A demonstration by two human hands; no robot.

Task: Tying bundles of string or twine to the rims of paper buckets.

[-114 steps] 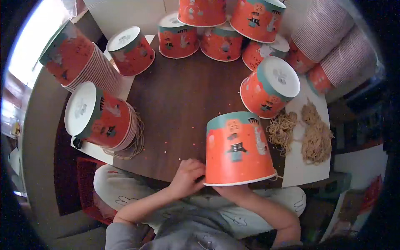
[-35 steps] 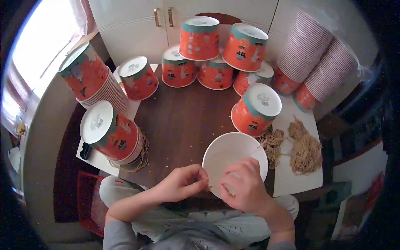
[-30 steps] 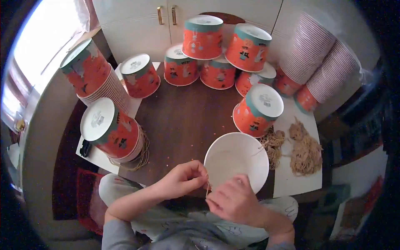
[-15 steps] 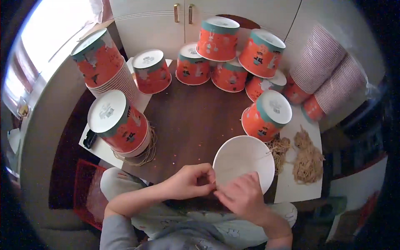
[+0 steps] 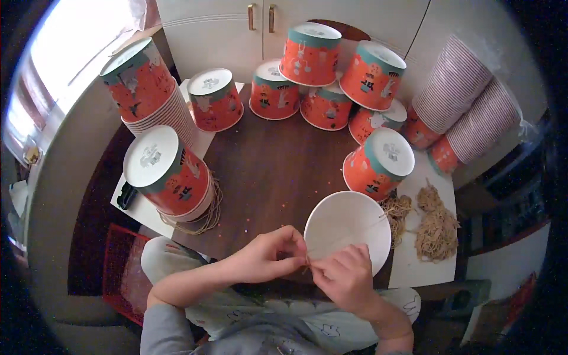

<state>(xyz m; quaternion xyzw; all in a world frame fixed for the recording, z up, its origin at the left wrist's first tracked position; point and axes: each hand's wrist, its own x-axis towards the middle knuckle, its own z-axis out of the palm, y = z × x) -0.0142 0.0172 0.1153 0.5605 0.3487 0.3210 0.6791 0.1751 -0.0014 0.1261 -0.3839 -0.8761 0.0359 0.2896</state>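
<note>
A paper tub point(image 5: 340, 219) lies tilted at the table's front edge, its white inside facing up toward me. At the left of its rim my left hand point(image 5: 269, 257) is closed in a pinch, thumb against fingertips. My right hand point(image 5: 347, 275) is closed too, lying over the tub's near rim with its thumb and finger meeting the left fingertips. A thin bit of tan string point(image 5: 307, 260) shows between the two pinches. More tan string point(image 5: 381, 216) crosses the tub's right rim, beside a loose tangle of string point(image 5: 397, 214).
Orange and green paper tubs point(image 5: 210, 100) stand upside down around the table point(image 5: 260, 154), some stacked. A tub with string around its base point(image 5: 168, 171) is at left. Bagged tub stacks point(image 5: 467, 100) lean at right, near a twine bundle point(image 5: 436, 236). A red basket point(image 5: 121, 272) sits lower left.
My right fingertips have shifted slightly, and a little more string shows between the hands. The tilted tub has moved only a touch.
</note>
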